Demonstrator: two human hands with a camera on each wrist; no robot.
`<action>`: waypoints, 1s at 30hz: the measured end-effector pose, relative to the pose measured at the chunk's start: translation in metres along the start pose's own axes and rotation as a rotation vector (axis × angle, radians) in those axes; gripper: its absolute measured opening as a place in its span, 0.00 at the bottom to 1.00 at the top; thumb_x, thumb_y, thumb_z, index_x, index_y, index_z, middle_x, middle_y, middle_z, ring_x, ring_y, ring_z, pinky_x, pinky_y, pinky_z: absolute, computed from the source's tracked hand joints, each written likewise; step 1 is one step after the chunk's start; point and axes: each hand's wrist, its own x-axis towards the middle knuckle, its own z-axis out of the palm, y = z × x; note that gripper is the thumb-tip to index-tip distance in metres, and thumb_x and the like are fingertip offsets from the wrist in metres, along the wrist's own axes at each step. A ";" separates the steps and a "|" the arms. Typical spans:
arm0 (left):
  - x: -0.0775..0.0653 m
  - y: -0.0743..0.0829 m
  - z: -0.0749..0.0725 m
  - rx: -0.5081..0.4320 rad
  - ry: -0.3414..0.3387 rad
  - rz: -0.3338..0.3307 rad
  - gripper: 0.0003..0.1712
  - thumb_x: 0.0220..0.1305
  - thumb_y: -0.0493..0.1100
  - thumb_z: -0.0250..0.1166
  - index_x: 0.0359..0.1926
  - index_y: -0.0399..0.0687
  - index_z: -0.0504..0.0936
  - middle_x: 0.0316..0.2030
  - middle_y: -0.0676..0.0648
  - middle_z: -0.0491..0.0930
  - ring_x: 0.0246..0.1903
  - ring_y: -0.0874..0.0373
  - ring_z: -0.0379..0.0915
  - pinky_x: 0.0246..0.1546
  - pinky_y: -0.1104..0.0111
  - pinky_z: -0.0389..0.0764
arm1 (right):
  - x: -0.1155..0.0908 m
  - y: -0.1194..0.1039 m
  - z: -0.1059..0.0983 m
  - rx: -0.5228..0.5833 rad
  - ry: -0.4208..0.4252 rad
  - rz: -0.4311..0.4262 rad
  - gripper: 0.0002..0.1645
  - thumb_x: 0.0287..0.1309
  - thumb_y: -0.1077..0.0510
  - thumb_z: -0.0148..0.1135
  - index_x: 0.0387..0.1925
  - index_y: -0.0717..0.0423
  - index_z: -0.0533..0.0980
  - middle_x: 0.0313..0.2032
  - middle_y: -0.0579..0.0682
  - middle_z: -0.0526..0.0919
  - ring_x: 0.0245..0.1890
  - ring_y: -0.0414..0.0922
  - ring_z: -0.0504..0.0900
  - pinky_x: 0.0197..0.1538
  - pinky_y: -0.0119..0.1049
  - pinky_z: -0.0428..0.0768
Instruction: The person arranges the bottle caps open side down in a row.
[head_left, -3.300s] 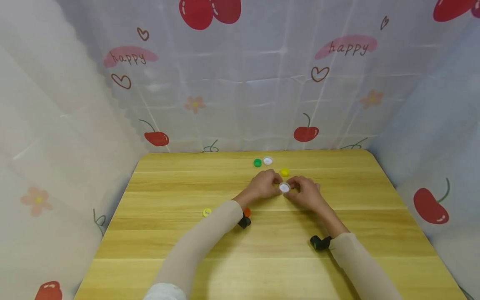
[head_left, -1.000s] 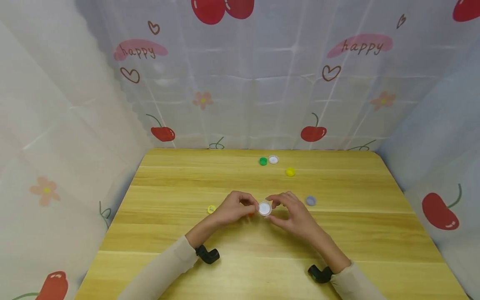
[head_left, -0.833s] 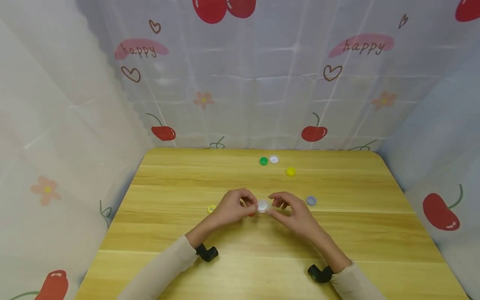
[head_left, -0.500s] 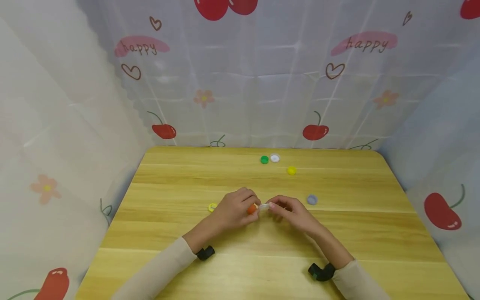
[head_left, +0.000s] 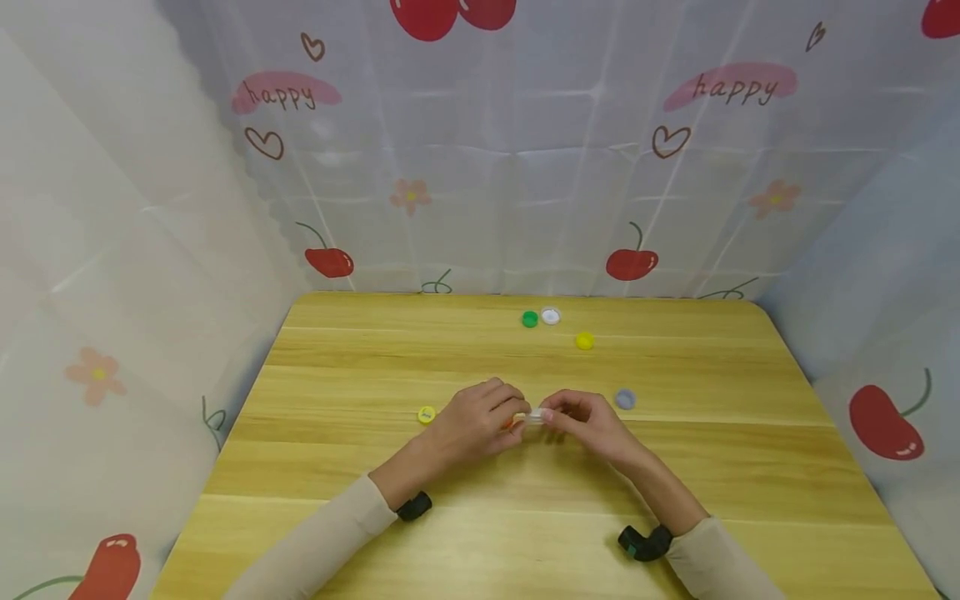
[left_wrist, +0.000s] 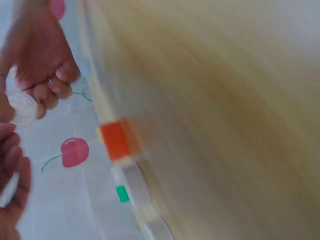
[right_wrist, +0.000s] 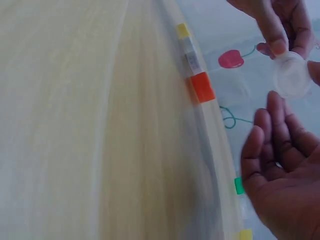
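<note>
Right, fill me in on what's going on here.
Someone's left hand and right hand grip a small clear disc, off the wooden table. An orange piece sits on the table, mostly hidden behind the left hand in the head view. A green piece and a white disc lie near the table's far edge.

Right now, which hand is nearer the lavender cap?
Right. The right hand is just left of the lavender cap; the left hand is farther left.
</note>
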 end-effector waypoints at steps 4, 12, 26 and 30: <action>-0.001 0.004 -0.003 -0.383 -0.077 -0.284 0.14 0.70 0.49 0.76 0.53 0.53 0.88 0.49 0.51 0.87 0.44 0.59 0.83 0.47 0.72 0.87 | -0.002 0.000 0.003 -0.063 0.114 -0.137 0.07 0.69 0.63 0.71 0.47 0.53 0.85 0.43 0.50 0.89 0.39 0.41 0.83 0.46 0.35 0.83; -0.002 0.007 -0.004 -0.732 -0.116 -0.574 0.17 0.67 0.53 0.78 0.55 0.60 0.88 0.52 0.46 0.87 0.45 0.57 0.82 0.46 0.68 0.88 | -0.005 -0.001 0.007 -0.120 0.194 -0.318 0.18 0.60 0.68 0.77 0.48 0.49 0.85 0.45 0.50 0.90 0.45 0.42 0.82 0.50 0.36 0.82; -0.003 0.003 0.004 -0.465 -0.233 -0.403 0.18 0.69 0.53 0.77 0.57 0.60 0.87 0.55 0.57 0.84 0.55 0.62 0.81 0.59 0.66 0.85 | -0.009 -0.004 -0.003 -0.441 0.144 -0.366 0.24 0.51 0.56 0.87 0.50 0.43 0.86 0.40 0.39 0.88 0.42 0.43 0.82 0.49 0.37 0.84; -0.001 0.001 0.011 -0.323 -0.294 -0.384 0.18 0.68 0.59 0.75 0.55 0.63 0.87 0.58 0.60 0.82 0.61 0.61 0.78 0.67 0.63 0.80 | -0.005 -0.007 -0.005 -0.593 0.079 -0.262 0.23 0.54 0.48 0.86 0.50 0.41 0.86 0.40 0.35 0.86 0.44 0.39 0.82 0.49 0.37 0.85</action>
